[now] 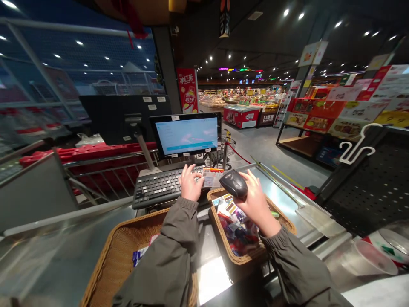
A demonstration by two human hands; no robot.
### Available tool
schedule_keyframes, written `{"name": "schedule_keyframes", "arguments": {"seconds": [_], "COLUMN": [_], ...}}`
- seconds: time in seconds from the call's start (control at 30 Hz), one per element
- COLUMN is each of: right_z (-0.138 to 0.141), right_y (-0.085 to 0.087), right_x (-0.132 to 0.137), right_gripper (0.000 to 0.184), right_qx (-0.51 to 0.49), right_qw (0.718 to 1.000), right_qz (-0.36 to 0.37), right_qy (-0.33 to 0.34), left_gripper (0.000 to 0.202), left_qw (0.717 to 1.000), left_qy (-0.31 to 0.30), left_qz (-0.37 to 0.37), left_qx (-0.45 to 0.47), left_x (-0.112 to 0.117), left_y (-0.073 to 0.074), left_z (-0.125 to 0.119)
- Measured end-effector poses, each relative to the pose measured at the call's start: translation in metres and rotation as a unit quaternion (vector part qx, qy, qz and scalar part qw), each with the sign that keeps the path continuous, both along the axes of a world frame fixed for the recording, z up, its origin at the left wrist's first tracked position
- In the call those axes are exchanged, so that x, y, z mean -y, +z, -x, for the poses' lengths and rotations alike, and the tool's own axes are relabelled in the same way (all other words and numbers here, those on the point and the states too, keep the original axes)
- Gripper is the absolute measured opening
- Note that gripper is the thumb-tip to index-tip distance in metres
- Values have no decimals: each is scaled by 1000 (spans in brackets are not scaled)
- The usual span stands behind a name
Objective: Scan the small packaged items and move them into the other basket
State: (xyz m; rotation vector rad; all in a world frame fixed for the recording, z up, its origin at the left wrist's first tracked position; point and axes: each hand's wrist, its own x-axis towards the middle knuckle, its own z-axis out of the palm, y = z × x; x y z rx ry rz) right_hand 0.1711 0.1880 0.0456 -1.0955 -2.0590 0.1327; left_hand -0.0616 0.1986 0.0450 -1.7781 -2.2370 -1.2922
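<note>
1. Fingers of the left hand (191, 187) pinch a small, flat, orange-topped clear packet (213, 178), just right of the black keyboard (159, 187)!
2. Next, a brown wicker basket (223, 233) of colourful packages (237, 226) on the shiny metal table (279, 181).
3. Above it, the right hand's (258, 204) fingers grip a rounded black plastic scanner (234, 184).

Red poster (188, 91) reads 冰红茶; yellow sign (395, 119) shows two nines

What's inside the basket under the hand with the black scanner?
The basket holds a jumble of colourful packets. The right hand and scanner block part of the inside, and the top packets cover whatever lies at the bottom.
</note>
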Motion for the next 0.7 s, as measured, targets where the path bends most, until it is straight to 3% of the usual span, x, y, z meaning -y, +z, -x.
{"name": "schedule_keyframes", "arguments": {"seconds": [0.33, 0.7], "right_z": [54, 82], "right_y": [16, 23], "right_x": [35, 59], "right_gripper": [47, 55], "right_qx": [37, 42], "right_qw": [996, 992], "right_qz": [-22, -30], "right_qy": [77, 116], "left_gripper": [9, 8], "left_qw": [998, 994], "left_qy": [59, 102], "left_qz": [-27, -38], "left_qx": [-9, -2], "left_x": [51, 82], "left_y": [12, 14], "left_z": [40, 66]}}
